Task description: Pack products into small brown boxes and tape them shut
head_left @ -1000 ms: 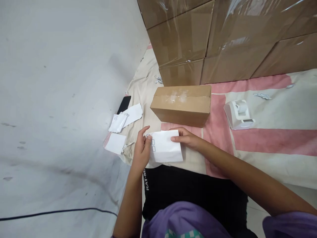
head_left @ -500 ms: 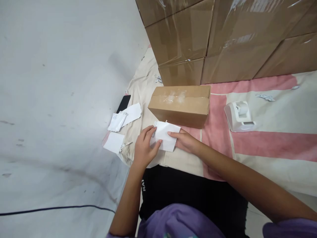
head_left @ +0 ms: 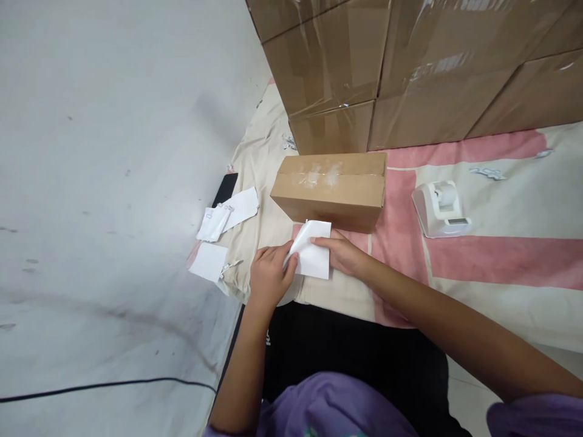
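Both hands hold one small white sheet of paper (head_left: 316, 255) over the near edge of the cloth-covered surface. My left hand (head_left: 272, 271) pinches its left side, where the paper bends up into a fold. My right hand (head_left: 344, 254) grips the right edge, thumb on top and fingers behind. Just beyond the paper lies a closed brown cardboard box (head_left: 330, 191) with clear tape along its top. To the left are a white paper piece (head_left: 208, 261), another larger white sheet (head_left: 243, 206) and a crumpled white slip (head_left: 214, 223).
Large taped cartons (head_left: 423, 79) stand stacked at the back. A white tape dispenser (head_left: 441, 209) sits on the pink and cream cloth (head_left: 501, 261) at the right. A black flat object (head_left: 225, 189) lies by the left wall (head_left: 113, 182). A black cable (head_left: 109, 385) runs along the wall.
The left side of the paper has been bent up and over to the right, hiding the printed marks that showed there. My left hand has shifted slightly right; the right hand keeps its hold.
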The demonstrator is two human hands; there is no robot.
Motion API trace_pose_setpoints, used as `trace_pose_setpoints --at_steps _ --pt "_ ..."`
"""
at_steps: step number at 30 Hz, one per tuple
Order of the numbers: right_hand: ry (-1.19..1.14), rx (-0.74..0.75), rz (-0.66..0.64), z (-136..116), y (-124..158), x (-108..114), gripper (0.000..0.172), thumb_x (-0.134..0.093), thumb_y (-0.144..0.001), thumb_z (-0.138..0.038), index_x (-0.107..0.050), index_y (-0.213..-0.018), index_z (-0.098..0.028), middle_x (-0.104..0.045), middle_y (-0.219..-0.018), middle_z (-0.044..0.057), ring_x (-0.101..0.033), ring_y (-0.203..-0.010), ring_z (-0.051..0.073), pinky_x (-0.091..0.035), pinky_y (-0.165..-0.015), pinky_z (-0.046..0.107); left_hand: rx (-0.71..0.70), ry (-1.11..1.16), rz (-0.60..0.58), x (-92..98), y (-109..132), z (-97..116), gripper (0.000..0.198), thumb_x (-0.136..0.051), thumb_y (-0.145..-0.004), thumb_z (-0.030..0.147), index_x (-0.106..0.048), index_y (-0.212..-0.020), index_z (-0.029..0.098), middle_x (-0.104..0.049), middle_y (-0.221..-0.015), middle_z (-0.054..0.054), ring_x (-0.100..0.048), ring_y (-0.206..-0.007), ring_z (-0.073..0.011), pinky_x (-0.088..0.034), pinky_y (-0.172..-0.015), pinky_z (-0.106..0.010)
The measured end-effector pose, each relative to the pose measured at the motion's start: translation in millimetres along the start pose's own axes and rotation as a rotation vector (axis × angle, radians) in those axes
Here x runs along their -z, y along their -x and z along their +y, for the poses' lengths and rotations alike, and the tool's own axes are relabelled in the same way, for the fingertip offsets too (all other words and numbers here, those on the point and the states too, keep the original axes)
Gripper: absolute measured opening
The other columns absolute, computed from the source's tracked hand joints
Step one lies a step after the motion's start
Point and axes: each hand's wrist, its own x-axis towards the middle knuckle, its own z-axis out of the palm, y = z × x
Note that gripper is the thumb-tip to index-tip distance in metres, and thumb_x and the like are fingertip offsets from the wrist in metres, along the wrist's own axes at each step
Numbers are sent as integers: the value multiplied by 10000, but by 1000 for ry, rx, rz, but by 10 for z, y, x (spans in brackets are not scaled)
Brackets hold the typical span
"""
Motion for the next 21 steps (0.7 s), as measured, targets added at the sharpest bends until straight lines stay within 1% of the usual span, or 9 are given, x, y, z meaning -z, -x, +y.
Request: trace_pose_setpoints --at_steps 5,9,11,14,17,21 --pt "59 58 15 59 -30 32 353 -771 -716 -246 -668 -1054 -231 -736 -1004 38 -678 -956 230 -547 -912 391 34 77 -22 42 28 -29 264 -473 -1000 285 -678 -1152 218 -770 -997 -62 -698 -847 -221 -443 -853 -378" --pt "134 75 31 98 -51 66 331 -779 -707 -248 -651 -1012 -233 -718 -966 16 -660 -921 213 -533 -889 370 62 78 -85 79 47 -102 281 -421 -1018 303 -690 -994 225 -747 -905 -50 -675 -842 -220 -430 -832 -371" --pt "146 77 8 91 -50 68 311 -776 -709 -243 -642 -989 -229 -706 -931 6 -652 -891 201 -527 -867 354 93 60 -99 88 52 -129 305 -397 -1026 321 -666 -924 220 -716 -848 -48 -649 -823 -221 -418 -803 -363" --pt "144 80 -43 67 -46 56 298 -761 -703 -226 -632 -972 -227 -684 -883 -12 -640 -854 183 -515 -818 325 159 45 -69 95 57 -140 331 -364 -1035 343 -618 -862 219 -656 -773 -36 -601 -765 -215 -392 -752 -347" --pt "143 82 -46 55 -48 47 302 -742 -688 -204 -625 -965 -230 -666 -862 -20 -626 -861 177 -497 -781 297 232 120 -48 108 63 -129 334 -373 -1032 371 -585 -824 220 -616 -752 -23 -568 -743 -202 -376 -716 -327" --pt "187 87 -40 42 -50 54 268 -718 -689 -195 -624 -938 -229 -658 -837 -25 -616 -852 177 -488 -768 294 324 300 -63 134 66 -116 336 -427 -1013 418 -588 -798 217 -607 -757 -10 -560 -745 -185 -389 -709 -304"
